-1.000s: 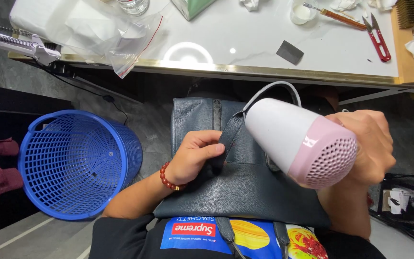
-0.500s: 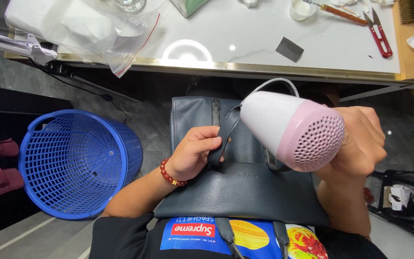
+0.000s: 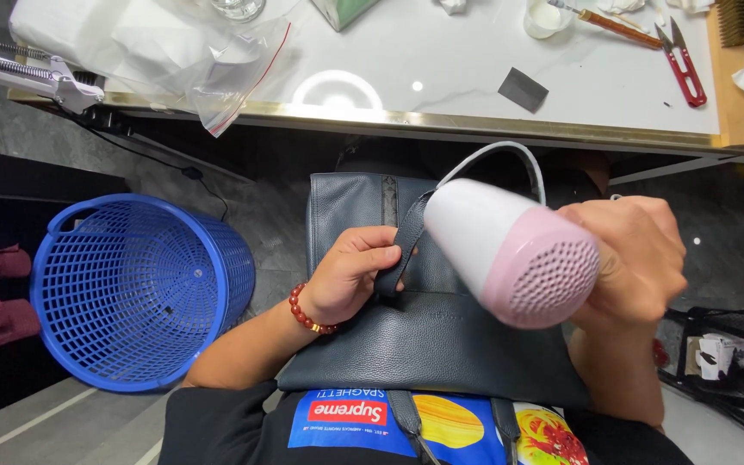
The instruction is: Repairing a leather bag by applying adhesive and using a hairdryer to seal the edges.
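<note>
A white tabletop (image 3: 441, 65) spans the top of the frame; a blue basket (image 3: 135, 288) stands on the floor at lower left. At centre, a dark grey leather bag (image 3: 441, 344) lies on the person's lap: judged soft, pliable and moderately light, best taken by its strap (image 3: 402, 250). The pink-and-white hair dryer (image 3: 510, 250), centre right, is rigid, smooth, probably light, and held by its handle. Left hand (image 3: 346, 275) is curled, fingers pinching the strap. Right hand (image 3: 635, 258) is closed around the dryer's grip, nozzle toward the bag.
</note>
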